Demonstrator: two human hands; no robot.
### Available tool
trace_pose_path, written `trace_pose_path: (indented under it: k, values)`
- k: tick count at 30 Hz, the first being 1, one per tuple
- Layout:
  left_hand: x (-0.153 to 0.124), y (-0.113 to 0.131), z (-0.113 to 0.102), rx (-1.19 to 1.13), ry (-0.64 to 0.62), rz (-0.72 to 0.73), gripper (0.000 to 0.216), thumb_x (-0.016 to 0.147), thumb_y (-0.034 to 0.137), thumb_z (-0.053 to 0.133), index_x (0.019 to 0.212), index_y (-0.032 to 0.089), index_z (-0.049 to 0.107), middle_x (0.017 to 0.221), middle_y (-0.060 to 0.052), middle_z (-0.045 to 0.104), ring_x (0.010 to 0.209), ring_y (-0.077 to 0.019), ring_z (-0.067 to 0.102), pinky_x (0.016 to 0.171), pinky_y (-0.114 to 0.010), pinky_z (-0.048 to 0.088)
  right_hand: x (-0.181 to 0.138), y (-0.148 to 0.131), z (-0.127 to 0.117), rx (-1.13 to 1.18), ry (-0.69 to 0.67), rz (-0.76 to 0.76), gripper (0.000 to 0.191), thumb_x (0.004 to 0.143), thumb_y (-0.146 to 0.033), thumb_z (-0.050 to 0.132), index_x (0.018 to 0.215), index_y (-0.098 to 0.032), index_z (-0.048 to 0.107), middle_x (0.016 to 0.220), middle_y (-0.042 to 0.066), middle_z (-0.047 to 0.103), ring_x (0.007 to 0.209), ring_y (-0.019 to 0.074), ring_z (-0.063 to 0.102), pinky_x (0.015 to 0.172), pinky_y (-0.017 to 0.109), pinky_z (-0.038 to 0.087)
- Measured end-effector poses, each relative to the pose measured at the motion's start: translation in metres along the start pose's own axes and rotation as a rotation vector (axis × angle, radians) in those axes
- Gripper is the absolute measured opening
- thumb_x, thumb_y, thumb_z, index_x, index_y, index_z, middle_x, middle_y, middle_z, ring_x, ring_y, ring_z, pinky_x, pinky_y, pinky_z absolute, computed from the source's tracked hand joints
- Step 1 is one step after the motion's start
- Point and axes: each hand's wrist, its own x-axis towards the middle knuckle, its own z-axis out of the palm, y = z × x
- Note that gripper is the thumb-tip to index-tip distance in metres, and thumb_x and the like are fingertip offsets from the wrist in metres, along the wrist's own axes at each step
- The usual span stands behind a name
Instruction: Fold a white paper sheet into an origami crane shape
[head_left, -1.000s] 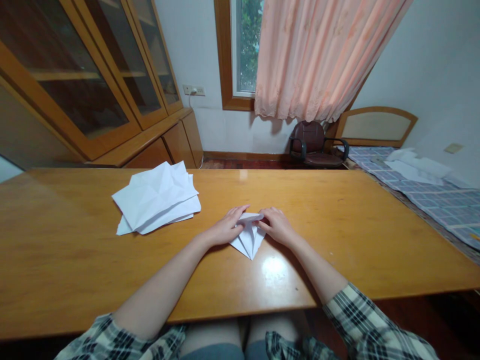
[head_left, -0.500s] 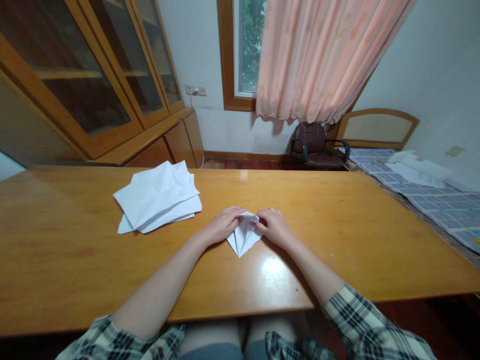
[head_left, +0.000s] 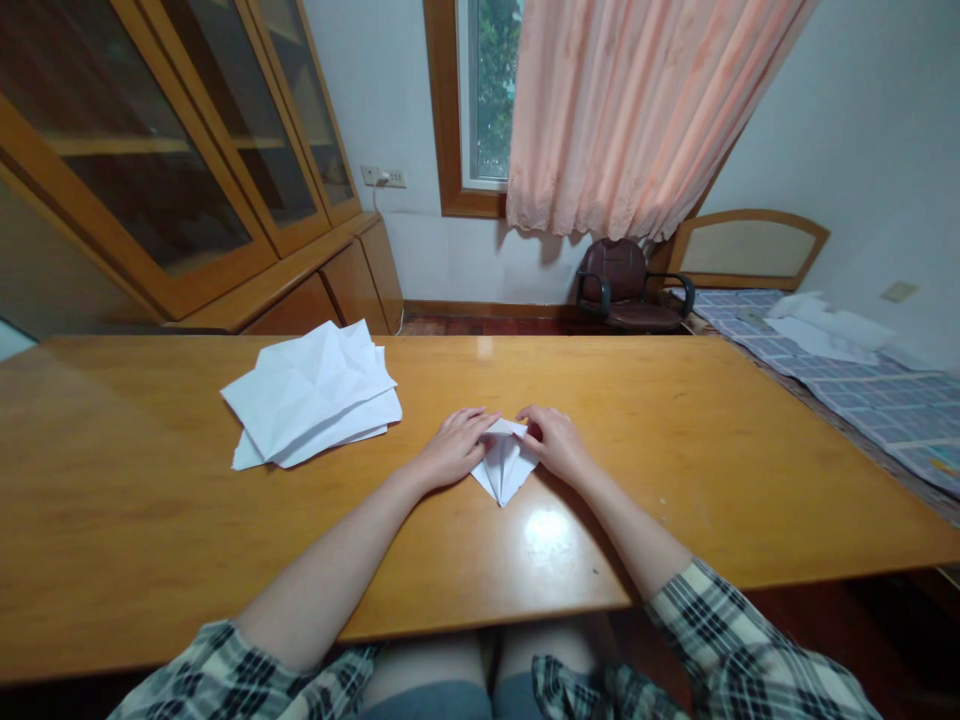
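Note:
A small white sheet of folded paper [head_left: 502,472] lies on the table, its pointed end toward me and several creases meeting near that tip. My left hand [head_left: 454,448] grips its left side, with the fingers reaching along the upper edge. On the other side, my right hand [head_left: 556,442] is closed on the upper right corner with bent fingers and thumb. The fingertips partly cover the top of the paper, so the exact fold there is hidden.
Left of my hands, a stack of creased white paper sheets [head_left: 315,395] lies on the wooden table [head_left: 675,450]. Beyond stand a glass-doored cabinet [head_left: 262,245], a brown armchair [head_left: 615,280] and a bed [head_left: 847,350] with a checked cover.
The folded paper and both hands have shifted slightly to the right in view. Its tip has turned a little, and my right fingers have moved on the upper right corner.

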Motion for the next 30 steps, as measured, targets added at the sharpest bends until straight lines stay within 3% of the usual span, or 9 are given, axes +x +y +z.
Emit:
trace_pose_path:
  k: [15,23,30]
  values:
    - [0.001,0.005,0.002,0.083,0.004,-0.022,0.053,0.085,0.017,0.041,0.138,0.020,0.040,0.138,-0.008,0.047,0.130,-0.0236,0.036,0.110,-0.044,0.025,0.002,-0.005,0.003,-0.080,-0.019,0.012,0.017,0.081,-0.024,0.058,0.097,-0.021,0.065,0.088,0.006,0.067,0.084,0.0203,0.055,0.077,0.031,0.036]
    - [0.003,-0.004,0.003,0.005,0.029,0.008,0.049,0.086,0.015,0.039,0.134,0.022,0.047,0.137,-0.004,0.050,0.128,-0.0213,0.039,0.109,-0.042,0.028,0.000,0.019,-0.015,0.248,-0.186,-0.193,0.027,0.087,-0.025,0.053,0.112,-0.019,0.064,0.099,0.008,0.068,0.090,0.0199,0.059,0.084,0.033,0.042]
    - [0.006,-0.007,0.000,-0.054,0.018,0.006,0.041,0.092,0.023,0.036,0.129,0.022,0.052,0.136,-0.004,0.051,0.128,-0.0214,0.041,0.109,-0.041,0.029,0.003,0.029,-0.011,0.294,-0.170,-0.190,0.026,0.089,-0.033,0.052,0.097,-0.017,0.071,0.088,0.009,0.070,0.083,0.0202,0.061,0.080,0.034,0.044]
